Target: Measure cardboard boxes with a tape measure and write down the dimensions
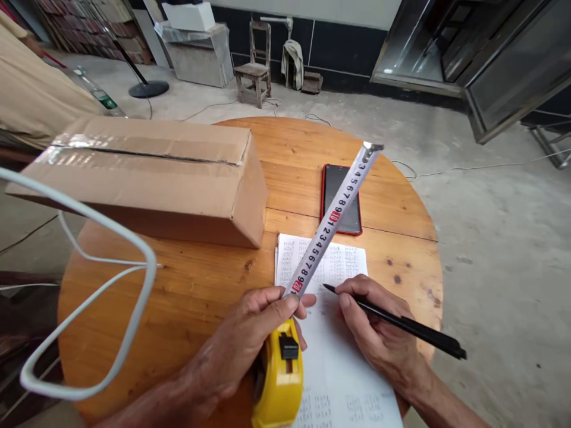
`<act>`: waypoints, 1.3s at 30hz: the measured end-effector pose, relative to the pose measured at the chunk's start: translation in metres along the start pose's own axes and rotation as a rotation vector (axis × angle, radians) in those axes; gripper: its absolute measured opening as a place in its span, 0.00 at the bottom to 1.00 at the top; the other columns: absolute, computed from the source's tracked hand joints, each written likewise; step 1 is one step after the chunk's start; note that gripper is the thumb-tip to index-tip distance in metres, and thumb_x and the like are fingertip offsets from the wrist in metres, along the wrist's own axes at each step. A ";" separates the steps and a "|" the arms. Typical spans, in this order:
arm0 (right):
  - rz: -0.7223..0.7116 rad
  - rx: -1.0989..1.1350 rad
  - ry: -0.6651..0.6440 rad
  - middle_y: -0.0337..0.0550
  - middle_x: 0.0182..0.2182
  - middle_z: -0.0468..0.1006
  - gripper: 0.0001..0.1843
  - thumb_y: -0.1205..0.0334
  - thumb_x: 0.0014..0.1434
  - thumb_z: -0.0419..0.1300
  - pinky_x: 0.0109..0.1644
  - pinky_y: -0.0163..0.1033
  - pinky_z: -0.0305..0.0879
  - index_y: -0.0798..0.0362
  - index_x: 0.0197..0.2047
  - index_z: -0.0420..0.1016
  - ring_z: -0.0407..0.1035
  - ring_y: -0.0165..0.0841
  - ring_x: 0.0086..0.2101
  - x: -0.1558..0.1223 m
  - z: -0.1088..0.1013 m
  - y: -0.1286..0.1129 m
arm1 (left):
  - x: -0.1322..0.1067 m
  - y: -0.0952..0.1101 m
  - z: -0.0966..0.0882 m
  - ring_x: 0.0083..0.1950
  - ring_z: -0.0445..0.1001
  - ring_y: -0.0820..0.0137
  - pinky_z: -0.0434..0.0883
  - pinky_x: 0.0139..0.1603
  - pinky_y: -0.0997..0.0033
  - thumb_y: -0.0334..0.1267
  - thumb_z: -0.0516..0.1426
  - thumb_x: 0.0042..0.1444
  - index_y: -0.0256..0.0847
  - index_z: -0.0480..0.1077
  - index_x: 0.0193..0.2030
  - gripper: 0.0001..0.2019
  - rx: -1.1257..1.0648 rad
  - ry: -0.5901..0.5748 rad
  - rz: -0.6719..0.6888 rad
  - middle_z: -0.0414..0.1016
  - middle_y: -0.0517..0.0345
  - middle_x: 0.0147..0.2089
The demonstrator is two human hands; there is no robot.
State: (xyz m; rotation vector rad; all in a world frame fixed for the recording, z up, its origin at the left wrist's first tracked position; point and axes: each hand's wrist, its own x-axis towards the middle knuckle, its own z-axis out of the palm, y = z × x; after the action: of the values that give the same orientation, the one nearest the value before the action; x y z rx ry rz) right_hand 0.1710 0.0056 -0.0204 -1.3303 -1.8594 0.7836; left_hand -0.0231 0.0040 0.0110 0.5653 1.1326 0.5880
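My left hand (pixel 263 321) pinches the blade of a yellow tape measure (pixel 281 380) just above its case. The white blade (pixel 330 220) sticks out up and to the right, its metal hook at the far end, with red 10 and 20 marks showing. In my right hand (pixel 379 327) is a black pen (pixel 410 327), its tip close to the paper. Below both hands lie sheets of paper (pixel 352 261) with rows of small handwriting. Beyond the paper, a phone in a red case (pixel 336 178) lies partly behind the blade.
A taped cardboard box (pixel 178 178) stands on the round wooden table (pixel 401 208), at the left. A white cable (pixel 143 297) loops in the left foreground. Behind are a person's clothing (pixel 40 83), a plastic bottle (pixel 100 92), a wooden chair (pixel 255 68) and an opened glass door (pixel 517 71).
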 end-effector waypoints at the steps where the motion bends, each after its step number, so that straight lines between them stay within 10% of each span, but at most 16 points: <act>1: 0.011 0.004 -0.010 0.34 0.26 0.70 0.04 0.67 0.61 0.54 0.29 0.32 0.63 0.51 0.37 0.69 0.66 0.26 0.24 0.000 0.000 -0.001 | 0.000 0.001 -0.001 0.32 0.72 0.68 0.63 0.29 0.77 0.43 0.55 0.58 0.40 0.71 0.26 0.13 -0.015 0.005 -0.003 0.75 0.56 0.21; 10: 0.055 -0.017 -0.031 0.35 0.28 0.72 0.05 0.66 0.62 0.54 0.31 0.31 0.63 0.49 0.39 0.70 0.67 0.26 0.27 0.005 -0.004 -0.012 | 0.003 0.000 -0.009 0.56 0.67 0.62 0.64 0.32 0.77 0.43 0.53 0.60 0.42 0.69 0.28 0.12 -0.068 -0.063 -0.002 0.76 0.53 0.25; 19: -0.009 -0.034 -0.007 0.34 0.26 0.70 0.06 0.70 0.61 0.53 0.29 0.30 0.61 0.51 0.38 0.69 0.65 0.24 0.25 0.003 0.011 -0.004 | 0.004 -0.002 -0.009 0.58 0.65 0.61 0.65 0.37 0.75 0.44 0.53 0.60 0.42 0.68 0.28 0.13 -0.026 -0.058 0.013 0.74 0.54 0.25; 39: -0.043 -0.085 -0.022 0.35 0.25 0.69 0.06 0.70 0.62 0.53 0.29 0.31 0.61 0.53 0.36 0.70 0.64 0.24 0.25 0.009 0.012 -0.007 | 0.002 -0.003 -0.010 0.33 0.74 0.67 0.65 0.33 0.74 0.46 0.53 0.59 0.40 0.68 0.30 0.13 -0.024 -0.038 -0.020 0.75 0.57 0.25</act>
State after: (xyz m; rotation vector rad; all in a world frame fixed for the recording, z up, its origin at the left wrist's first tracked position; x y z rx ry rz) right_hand 0.1561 0.0113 -0.0197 -1.3340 -1.9514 0.7075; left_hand -0.0312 0.0047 0.0048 0.5419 1.0931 0.5708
